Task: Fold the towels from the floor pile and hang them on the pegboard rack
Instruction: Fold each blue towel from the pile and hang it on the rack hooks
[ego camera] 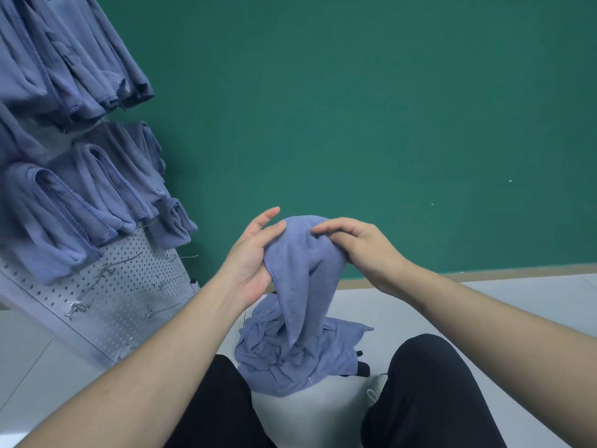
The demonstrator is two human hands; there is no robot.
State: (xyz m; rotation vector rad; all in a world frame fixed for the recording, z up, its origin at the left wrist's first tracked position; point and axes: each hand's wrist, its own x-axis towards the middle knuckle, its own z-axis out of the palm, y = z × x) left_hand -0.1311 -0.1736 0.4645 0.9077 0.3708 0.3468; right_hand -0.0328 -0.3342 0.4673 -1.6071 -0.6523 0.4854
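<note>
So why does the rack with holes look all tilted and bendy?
Head view: the wide-angle lens leans and curves the pegboard rack near the left edge; hanging towels look slightly soft; light is even, without glare or hard shadows on the held towel.

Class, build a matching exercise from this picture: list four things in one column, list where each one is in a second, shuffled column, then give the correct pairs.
Things
1. held towel
2. towel pile
3. folded towels
4. bare hooks

Places
A. hanging on the upper part of the pegboard rack
B. on the floor between the knees
C. on the lower part of the rack
D. gripped by the left hand and right hand

Pairs: 1-D, 2-B, 3-A, 4-C
</note>
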